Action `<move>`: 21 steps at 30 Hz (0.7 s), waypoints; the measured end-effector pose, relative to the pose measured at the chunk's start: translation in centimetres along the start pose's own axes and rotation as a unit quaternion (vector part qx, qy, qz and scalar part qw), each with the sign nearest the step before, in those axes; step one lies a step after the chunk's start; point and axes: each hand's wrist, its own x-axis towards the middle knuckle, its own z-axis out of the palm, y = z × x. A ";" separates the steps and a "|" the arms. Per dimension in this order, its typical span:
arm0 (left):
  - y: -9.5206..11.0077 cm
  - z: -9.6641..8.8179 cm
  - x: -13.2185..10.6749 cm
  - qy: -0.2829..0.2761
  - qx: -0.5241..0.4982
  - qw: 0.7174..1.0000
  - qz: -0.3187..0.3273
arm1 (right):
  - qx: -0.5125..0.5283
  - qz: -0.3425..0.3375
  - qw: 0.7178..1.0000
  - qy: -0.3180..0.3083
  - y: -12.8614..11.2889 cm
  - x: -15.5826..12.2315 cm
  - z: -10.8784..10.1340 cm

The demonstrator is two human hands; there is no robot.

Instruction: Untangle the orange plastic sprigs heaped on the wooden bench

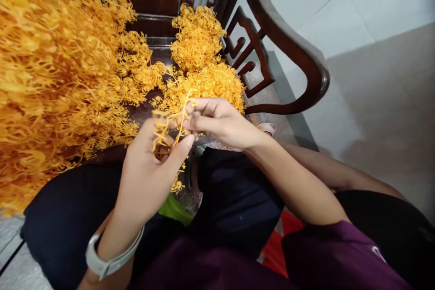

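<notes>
Dark wooden chair (292,54) carries orange sprig heaps (61,77); left hand (149,167) and right hand (220,122) both pinch one sprig (170,127) between them.

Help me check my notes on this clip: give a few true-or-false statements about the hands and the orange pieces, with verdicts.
1. The left hand and the right hand both pinch the same orange sprig. True.
2. The big orange pile lies on the person's right. False: it lies on their left.
3. A light band circles the left wrist. True.
4. The armrest is painted white. False: it is dark brown wood.
</notes>
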 end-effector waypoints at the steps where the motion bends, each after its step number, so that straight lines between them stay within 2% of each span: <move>1: 0.0 -0.2 0.0 -0.001 0.023 1.000 0.010 | -0.002 0.004 1.000 0.007 0.1 0.0 0.1; 5: -0.5 -1.3 0.2 -0.017 0.132 0.989 0.058 | -0.025 0.029 0.999 0.031 0.2 -0.1 0.2; 11: -0.7 -2.2 0.4 -0.044 0.215 0.969 0.116 | -0.008 0.064 0.997 0.040 -0.1 -0.1 0.0; 15: -0.3 -2.3 0.3 -0.075 0.194 0.971 0.114 | 0.060 0.074 0.995 0.025 -0.4 0.0 -0.1; 18: -0.2 -2.3 0.2 -0.043 0.177 0.975 0.126 | 0.107 0.054 0.993 0.014 -0.6 -0.1 -0.1; 21: -0.3 -2.1 0.3 -0.030 0.140 0.985 0.097 | 0.115 0.033 0.993 0.007 -0.8 -0.3 -0.2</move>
